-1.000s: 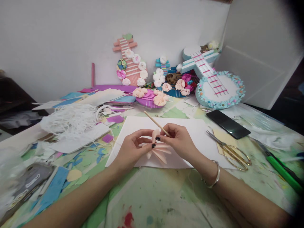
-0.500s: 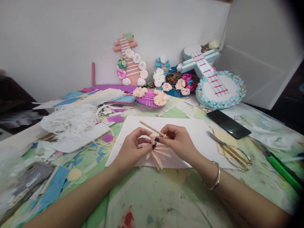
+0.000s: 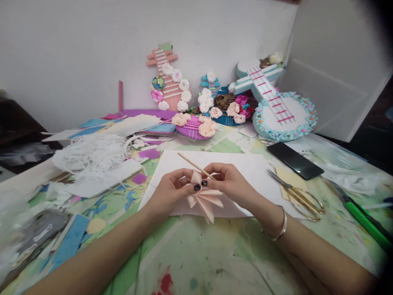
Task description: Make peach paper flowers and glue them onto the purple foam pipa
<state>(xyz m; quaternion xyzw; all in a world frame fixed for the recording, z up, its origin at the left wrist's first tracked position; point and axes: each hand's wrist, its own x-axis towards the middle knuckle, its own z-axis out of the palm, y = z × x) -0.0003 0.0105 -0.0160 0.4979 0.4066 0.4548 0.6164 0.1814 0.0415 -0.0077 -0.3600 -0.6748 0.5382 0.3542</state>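
Observation:
A pale pink folded paper flower (image 3: 206,203), its pointed petals fanned out downward, is held between both hands above a white sheet (image 3: 254,180). My left hand (image 3: 175,189) pinches its left side with thumb and fingers. From the right, my right hand (image 3: 225,180) grips the flower near its centre, thumb beside the left thumb. A thin wooden stick (image 3: 192,163) is also tucked in my right hand, pointing up and to the left. The fingertips behind the petals are partly hidden.
Gold-handled scissors (image 3: 302,198), a black phone (image 3: 294,159) and a green-handled cutter (image 3: 365,219) lie to the right. On the left are a heap of white string (image 3: 92,153) and paper scraps. Flower-decorated model guitars (image 3: 285,112) line the back wall.
The flower has tilted and shows more of its petals, with an upper petal now standing up between the thumbs. Both hands have shifted slightly, and the stick's tip has moved a little left and up.

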